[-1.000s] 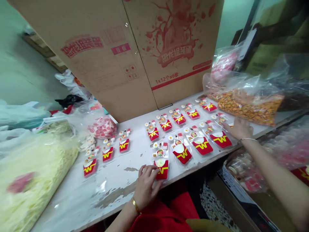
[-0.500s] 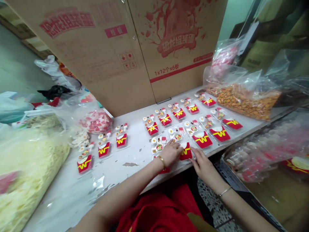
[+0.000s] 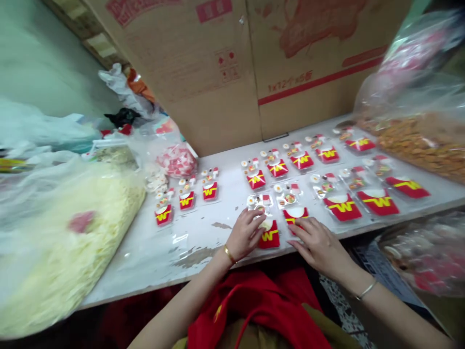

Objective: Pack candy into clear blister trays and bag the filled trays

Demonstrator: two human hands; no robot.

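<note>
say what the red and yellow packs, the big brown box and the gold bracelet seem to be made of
Red and yellow packs: glossy clear plastic outside, judging by glare and transparent edges; the red part could be card or plastic.
Big brown box: probably matte cardboard, from its tan, printed panels.
Gold bracelet: likely polished metal, since it shines; solid or plated, unclear.

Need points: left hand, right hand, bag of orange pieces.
Left hand (image 3: 240, 237): head view, back of the hand.
Right hand (image 3: 324, 245): head view, back of the hand.
Bag of orange pieces (image 3: 423, 146): head view, filled lower part.
</note>
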